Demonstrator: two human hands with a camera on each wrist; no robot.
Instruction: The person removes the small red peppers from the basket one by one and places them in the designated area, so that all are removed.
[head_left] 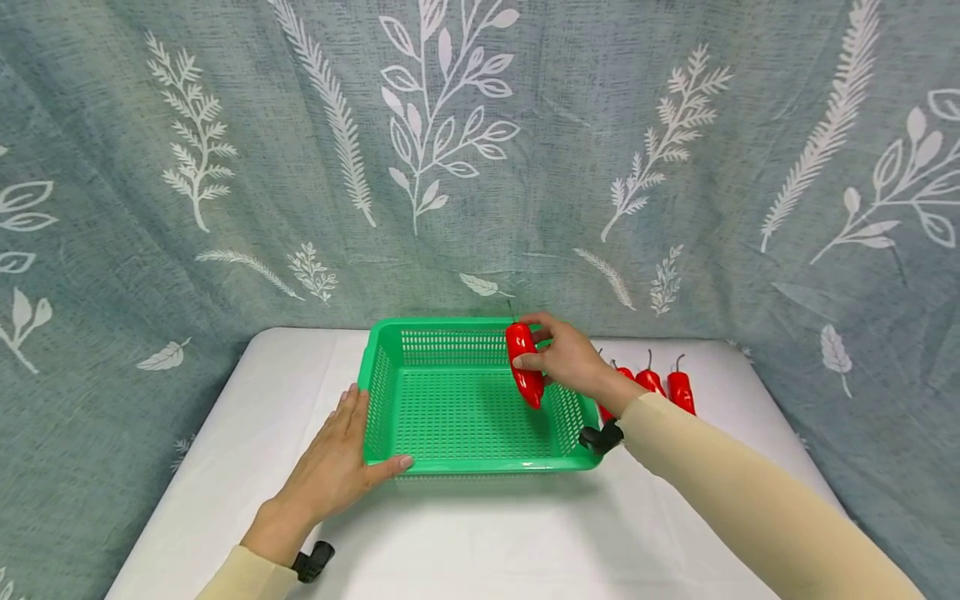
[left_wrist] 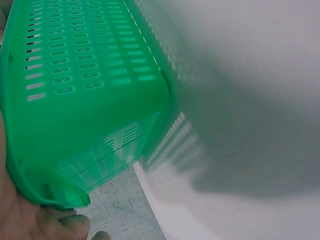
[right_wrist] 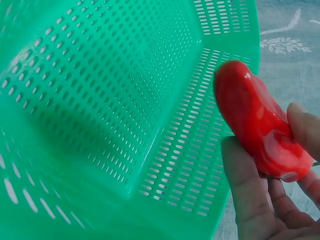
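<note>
A shiny red chili pepper [head_left: 524, 364] with a thin dark stem hangs over the right part of a green plastic basket [head_left: 465, 465]. My right hand [head_left: 567, 354] pinches it between thumb and fingers; in the right wrist view the pepper [right_wrist: 255, 120] is above the perforated basket floor, apart from it. My left hand [head_left: 337, 454] rests on the basket's left rim with fairly straight fingers, the thumb on the front left corner. In the left wrist view the basket's outer wall [left_wrist: 95, 120] shows, with fingertips [left_wrist: 75, 226] under the rim.
Several more red peppers [head_left: 680, 392] lie on the white table [head_left: 480, 542] to the right of the basket, partly hidden behind my right wrist. A grey-green curtain [head_left: 555, 167] with white leaf prints stands behind the table.
</note>
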